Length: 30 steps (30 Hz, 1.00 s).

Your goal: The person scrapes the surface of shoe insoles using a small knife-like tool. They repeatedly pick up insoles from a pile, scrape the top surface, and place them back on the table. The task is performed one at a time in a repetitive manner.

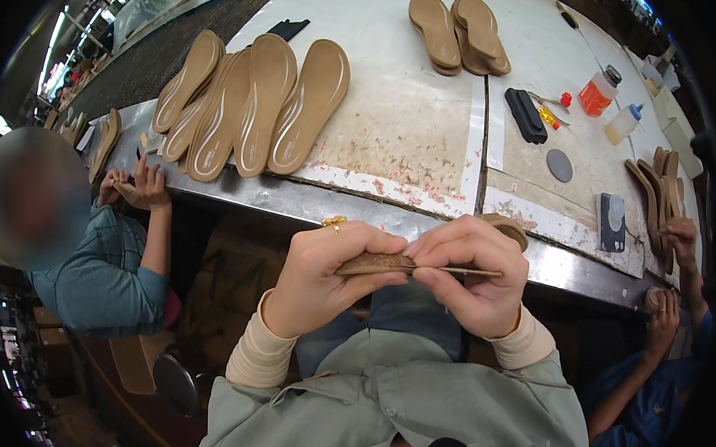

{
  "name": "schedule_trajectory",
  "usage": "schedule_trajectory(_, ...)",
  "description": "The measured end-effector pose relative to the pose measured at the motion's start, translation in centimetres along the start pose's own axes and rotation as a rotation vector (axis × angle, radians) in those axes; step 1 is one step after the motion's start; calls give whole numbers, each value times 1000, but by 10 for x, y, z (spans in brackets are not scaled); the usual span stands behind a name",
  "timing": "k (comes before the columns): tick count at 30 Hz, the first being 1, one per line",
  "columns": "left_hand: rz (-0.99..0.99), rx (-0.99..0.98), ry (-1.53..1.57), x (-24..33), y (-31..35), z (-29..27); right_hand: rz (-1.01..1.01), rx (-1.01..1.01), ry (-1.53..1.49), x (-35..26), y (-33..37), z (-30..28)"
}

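both hands, left hand (322, 278) and right hand (472, 276), grip a tan sole (376, 263).

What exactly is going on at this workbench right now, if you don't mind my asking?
A person holds a tan shoe sole edge-on in front of the bench, left hand gripping one end and right hand pinching the other. A fanned row of soles lies on the worktable, with glue bottles further right. Two other people work at either side.

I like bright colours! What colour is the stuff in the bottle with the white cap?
Orange, in the bottle at the table's far right, head view.
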<state>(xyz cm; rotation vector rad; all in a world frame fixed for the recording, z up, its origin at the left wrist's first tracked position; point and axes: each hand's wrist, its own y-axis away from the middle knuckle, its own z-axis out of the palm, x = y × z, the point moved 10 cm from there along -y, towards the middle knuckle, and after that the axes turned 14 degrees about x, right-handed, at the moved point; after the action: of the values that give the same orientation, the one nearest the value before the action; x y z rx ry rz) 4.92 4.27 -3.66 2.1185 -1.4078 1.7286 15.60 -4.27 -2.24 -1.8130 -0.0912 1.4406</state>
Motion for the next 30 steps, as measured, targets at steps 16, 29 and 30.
schedule_trajectory(16, 106, -79, 69, 9, 13, 5, -11, -91, -40, -3, 18, 5)
schedule_trajectory(29, 85, -112, 115, 5, 18, 2, 215, 328, -137, 31, 15, -76)
schedule_trajectory(30, 68, -120, 128, 4, 18, 4, 190, 388, -50, 35, 15, -94)
